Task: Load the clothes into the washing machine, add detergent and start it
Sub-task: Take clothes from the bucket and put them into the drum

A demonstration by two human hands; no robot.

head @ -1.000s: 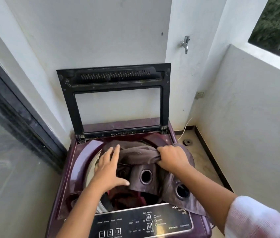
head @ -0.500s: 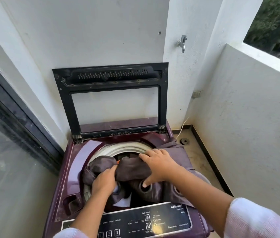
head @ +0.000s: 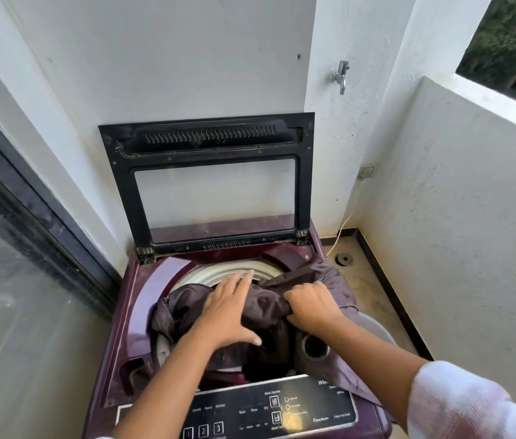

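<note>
Head view: dark brown cloth (head: 329,278) lies bunched across the drum mouth (head: 231,272) of the washing machine (head: 138,315), its right end draped outside, nearest the right hand (head: 310,307), which grips a fold; left hand (head: 228,312) presses flat, fingers spread.

so the balcony floor (head: 374,299) is dusty tan with a black skirting edge; the maroon top-load washing machine (head: 142,312) stands on it, backed against the wall; a round floor drain (head: 344,259) sits just right of the machine; a white cable (head: 339,236) trails down near it; a brown eyelet curtain (head: 334,275) drapes over the machine's drum opening and right edge
</note>
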